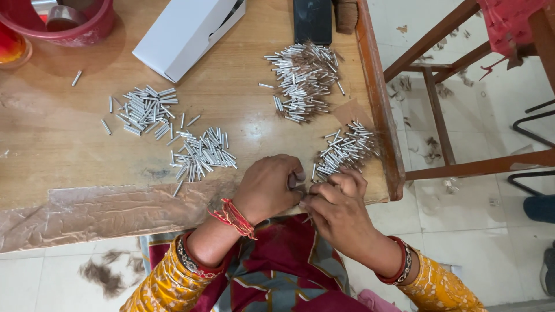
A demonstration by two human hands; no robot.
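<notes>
Your left hand (267, 188) curled shut, right hand (337, 211) pinching; held piece hidden, can't tell what. Nearest heap of short silver metal tubes (346, 149) at one o'clock, beside worn wooden table's edge (378, 110). Risk, likely: wrist sweep knocks tubes off.

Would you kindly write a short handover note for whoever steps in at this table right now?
Left hand and right hand meet at the table edge, fingers pinched together on something small that is hidden from view.
Nearest pile of small metal tubes lies just beyond the right hand.
A bigger pile, mixed with dark fibres, sits farther back.
Two more piles lie to the left, near a white box.
</notes>
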